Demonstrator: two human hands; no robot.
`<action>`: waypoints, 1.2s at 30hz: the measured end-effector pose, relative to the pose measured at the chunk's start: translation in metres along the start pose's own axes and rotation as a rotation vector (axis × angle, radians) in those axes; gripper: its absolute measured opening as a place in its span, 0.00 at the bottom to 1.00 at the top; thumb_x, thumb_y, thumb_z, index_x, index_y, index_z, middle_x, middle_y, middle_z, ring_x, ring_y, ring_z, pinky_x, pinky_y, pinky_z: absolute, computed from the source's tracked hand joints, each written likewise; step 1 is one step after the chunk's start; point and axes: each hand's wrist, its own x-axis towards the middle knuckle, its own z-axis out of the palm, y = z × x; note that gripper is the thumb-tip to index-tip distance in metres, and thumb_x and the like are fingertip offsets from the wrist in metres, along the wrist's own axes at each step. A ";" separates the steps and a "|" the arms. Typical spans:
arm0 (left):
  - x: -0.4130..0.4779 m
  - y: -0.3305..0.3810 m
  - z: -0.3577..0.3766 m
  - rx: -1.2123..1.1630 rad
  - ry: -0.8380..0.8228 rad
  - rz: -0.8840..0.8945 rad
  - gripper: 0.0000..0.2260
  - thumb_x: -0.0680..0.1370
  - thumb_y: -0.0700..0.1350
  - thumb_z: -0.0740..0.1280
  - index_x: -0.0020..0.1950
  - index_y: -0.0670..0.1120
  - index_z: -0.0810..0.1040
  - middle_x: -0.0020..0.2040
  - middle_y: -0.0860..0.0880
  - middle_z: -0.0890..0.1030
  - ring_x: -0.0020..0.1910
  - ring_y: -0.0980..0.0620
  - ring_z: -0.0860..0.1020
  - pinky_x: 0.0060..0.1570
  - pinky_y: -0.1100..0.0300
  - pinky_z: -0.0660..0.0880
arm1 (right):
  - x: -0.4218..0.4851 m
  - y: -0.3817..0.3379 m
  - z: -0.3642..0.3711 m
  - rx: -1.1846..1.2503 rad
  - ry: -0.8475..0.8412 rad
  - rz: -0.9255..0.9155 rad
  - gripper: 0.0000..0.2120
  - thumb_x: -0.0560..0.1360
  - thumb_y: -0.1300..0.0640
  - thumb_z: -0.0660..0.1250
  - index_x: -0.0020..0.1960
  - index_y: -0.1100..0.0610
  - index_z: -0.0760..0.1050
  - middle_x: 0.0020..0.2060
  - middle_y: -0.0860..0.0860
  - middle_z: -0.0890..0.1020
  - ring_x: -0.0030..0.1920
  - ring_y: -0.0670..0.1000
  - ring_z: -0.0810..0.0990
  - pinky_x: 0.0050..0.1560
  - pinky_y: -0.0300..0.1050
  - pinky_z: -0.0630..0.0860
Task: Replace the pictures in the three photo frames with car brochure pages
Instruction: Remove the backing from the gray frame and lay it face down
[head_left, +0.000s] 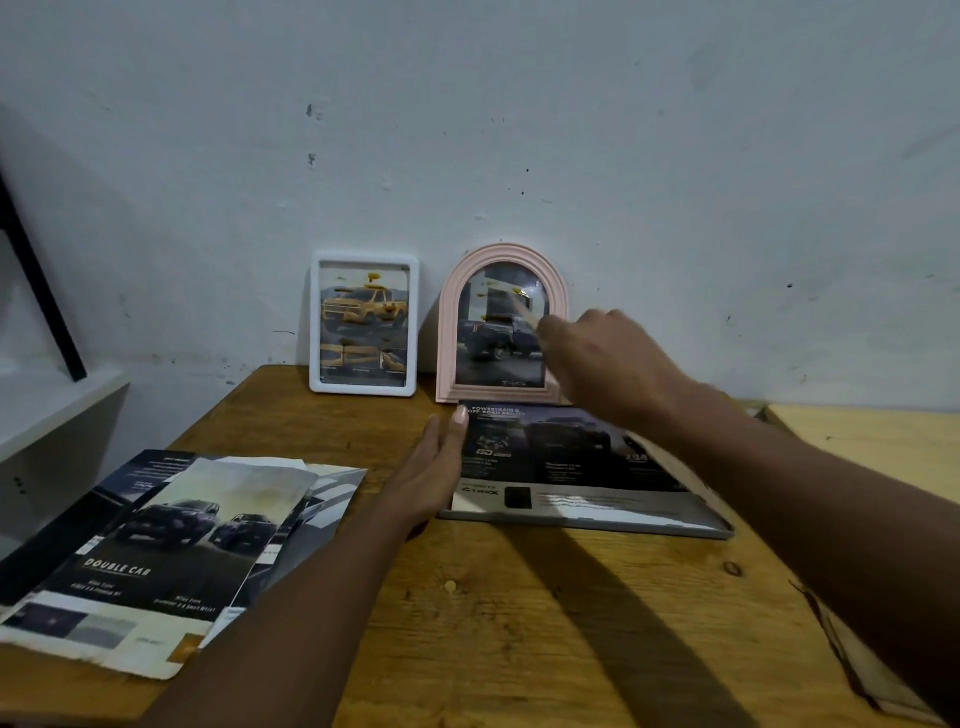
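1. Head camera looks down on a wooden desk (519, 623), and both forearms reach forward over it.
2. At the near left lies a loose pile of car brochure pages (156, 545). The top page shows two dark pickups and the words "DOUBLE CAB".
3. Beyond it, near the middle of the desk, is the left hand (434, 467). Its fingers are straight and together, and it holds nothing. The hand stands on its edge against the left side of the grey frame (587, 525).
4. The grey frame lies flat on the desk, with a dark brochure page with a truck in it. The right forearm crosses above its right part.
5. Farther back, the right hand (608, 358) is at the right side of the pink arched frame (452, 322). The hand is blurred, so I cannot tell if it grips the frame or only touches it.
6. The pink arched frame stands upright at the back edge of the desk, just behind the grey frame, and shows a dark pickup.
7. Just left of it stands the white frame (315, 322), also upright, with a yellow pickup page inside.
8. Both standing frames are in front of the pale wall (519, 130).
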 end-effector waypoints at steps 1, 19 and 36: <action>-0.001 0.003 0.001 -0.055 -0.027 0.005 0.46 0.65 0.85 0.46 0.77 0.62 0.61 0.77 0.47 0.69 0.76 0.43 0.66 0.72 0.34 0.61 | -0.003 0.011 -0.006 0.010 0.045 0.025 0.11 0.81 0.59 0.60 0.61 0.62 0.74 0.40 0.58 0.81 0.33 0.55 0.75 0.37 0.48 0.76; -0.029 0.091 -0.002 -0.519 0.123 0.172 0.27 0.80 0.28 0.62 0.75 0.50 0.71 0.70 0.47 0.76 0.58 0.49 0.79 0.44 0.55 0.83 | -0.074 0.034 0.036 0.582 0.103 0.439 0.17 0.78 0.42 0.64 0.57 0.53 0.79 0.54 0.49 0.81 0.53 0.48 0.78 0.49 0.44 0.75; -0.128 0.015 -0.027 0.402 -0.072 0.145 0.30 0.80 0.45 0.70 0.80 0.54 0.64 0.77 0.50 0.69 0.73 0.47 0.69 0.57 0.61 0.71 | -0.189 0.013 0.058 0.478 -0.209 0.771 0.13 0.76 0.44 0.65 0.56 0.51 0.73 0.58 0.51 0.71 0.50 0.53 0.75 0.48 0.51 0.74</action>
